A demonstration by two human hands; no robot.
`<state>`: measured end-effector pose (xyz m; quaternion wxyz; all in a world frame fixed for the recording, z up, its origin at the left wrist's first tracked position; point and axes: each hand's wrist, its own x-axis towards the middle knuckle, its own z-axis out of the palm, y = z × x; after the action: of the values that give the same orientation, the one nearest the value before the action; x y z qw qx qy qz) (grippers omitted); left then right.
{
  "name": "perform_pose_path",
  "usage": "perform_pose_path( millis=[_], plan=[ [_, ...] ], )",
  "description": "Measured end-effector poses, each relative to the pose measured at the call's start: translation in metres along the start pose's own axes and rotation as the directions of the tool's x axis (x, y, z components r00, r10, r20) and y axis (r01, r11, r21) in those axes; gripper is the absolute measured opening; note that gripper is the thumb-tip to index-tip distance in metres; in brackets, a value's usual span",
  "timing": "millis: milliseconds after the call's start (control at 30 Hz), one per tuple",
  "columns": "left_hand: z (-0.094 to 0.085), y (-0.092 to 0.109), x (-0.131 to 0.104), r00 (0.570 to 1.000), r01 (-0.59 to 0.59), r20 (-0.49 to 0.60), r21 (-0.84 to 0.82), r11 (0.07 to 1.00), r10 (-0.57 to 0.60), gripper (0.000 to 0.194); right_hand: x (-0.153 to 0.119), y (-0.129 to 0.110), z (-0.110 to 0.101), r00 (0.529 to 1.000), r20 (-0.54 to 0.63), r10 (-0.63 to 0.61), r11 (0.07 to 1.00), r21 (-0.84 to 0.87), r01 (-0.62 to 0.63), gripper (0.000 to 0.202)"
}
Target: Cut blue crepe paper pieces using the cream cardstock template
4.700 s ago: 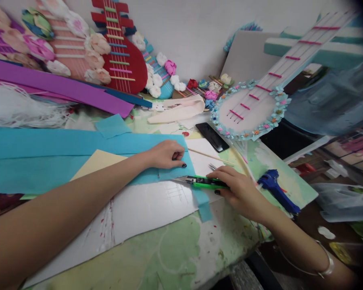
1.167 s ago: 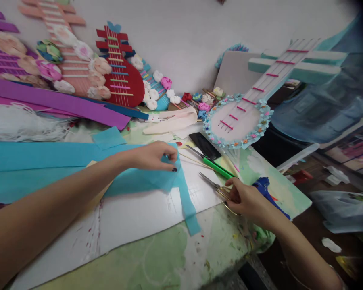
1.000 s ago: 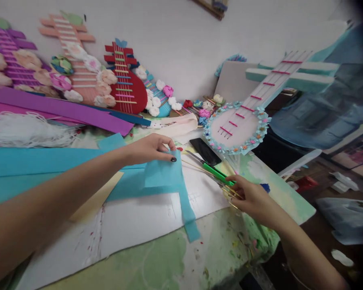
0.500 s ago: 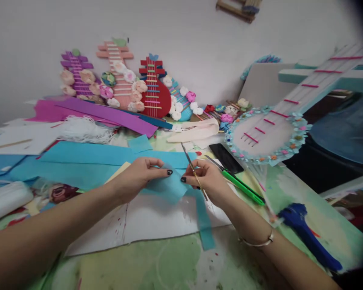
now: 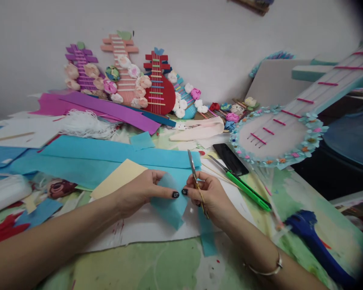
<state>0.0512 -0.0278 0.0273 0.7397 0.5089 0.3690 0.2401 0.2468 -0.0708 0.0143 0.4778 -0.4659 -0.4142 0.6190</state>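
My left hand point(image 5: 140, 192) pinches a small piece of light blue crepe paper point(image 5: 170, 201) and holds it just above the white board point(image 5: 145, 225). My right hand point(image 5: 210, 195) holds a pair of small scissors point(image 5: 194, 175) with the blades pointing up and away, and its fingertips touch the same blue piece. Both thumbs meet at the paper's upper edge. A narrow blue strip point(image 5: 207, 237) lies under my right wrist.
A green utility knife point(image 5: 248, 191), a black phone point(image 5: 230, 158) and a blue glue gun point(image 5: 314, 237) lie to the right. Long blue crepe sheets point(image 5: 87, 157) and purple strips point(image 5: 109, 112) cover the left. Decorated foam instruments point(image 5: 157, 84) lean on the wall; a round one point(image 5: 275, 137) rests at right.
My right hand put down the green knife, picked up the scissors and brought them to the blue piece. My left hand lifted that piece off the sheet and drew it nearer.
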Motion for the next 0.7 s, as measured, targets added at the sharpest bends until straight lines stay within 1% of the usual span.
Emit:
perform_pose_path(
  millis=[67,133,233,300,400,500,600,633,700],
  plan=[
    [0.000,0.000,0.001,1.000,-0.005,-0.024,-0.043,0.999,0.004,0.038,0.000,0.001,0.000,1.000,-0.008,0.005,1.000,-0.001,-0.005,0.039],
    [0.000,-0.001,0.000,0.999,0.024,-0.022,-0.057,0.998,-0.025,0.039,-0.001,0.000,0.000,1.000,-0.001,0.015,1.000,-0.003,-0.015,0.040],
    [0.001,-0.002,-0.001,0.993,0.119,0.033,-0.041,0.992,-0.118,0.032,-0.002,-0.002,0.002,1.000,0.015,0.018,1.000,0.001,-0.018,0.039],
    [0.002,-0.002,-0.003,0.989,0.140,0.048,-0.034,0.990,-0.138,0.027,-0.003,-0.003,0.003,0.999,0.034,0.010,1.000,0.010,-0.010,0.038],
    [0.003,0.000,-0.004,0.993,0.104,0.052,0.005,0.995,-0.104,0.023,-0.005,-0.003,0.003,0.998,0.063,-0.006,1.000,0.010,0.005,0.036],
    [0.000,0.006,-0.005,0.995,0.071,0.068,0.065,0.995,-0.075,0.021,-0.006,-0.003,-0.001,0.998,0.058,-0.029,0.999,-0.015,0.030,0.033],
    [-0.007,0.013,-0.007,0.999,-0.001,0.054,0.074,0.997,-0.003,0.015,-0.007,-0.004,-0.008,0.996,0.067,-0.059,0.995,-0.080,0.065,0.031],
    [-0.009,0.016,-0.008,0.999,-0.024,0.044,0.081,0.996,0.020,0.014,-0.008,-0.004,-0.010,0.994,0.089,-0.069,0.992,-0.104,0.078,0.032],
    [-0.014,0.021,-0.010,0.999,-0.051,0.019,0.103,0.993,0.049,0.013,-0.009,-0.005,-0.015,0.982,0.171,-0.084,0.985,-0.135,0.108,0.037]
  ],
)
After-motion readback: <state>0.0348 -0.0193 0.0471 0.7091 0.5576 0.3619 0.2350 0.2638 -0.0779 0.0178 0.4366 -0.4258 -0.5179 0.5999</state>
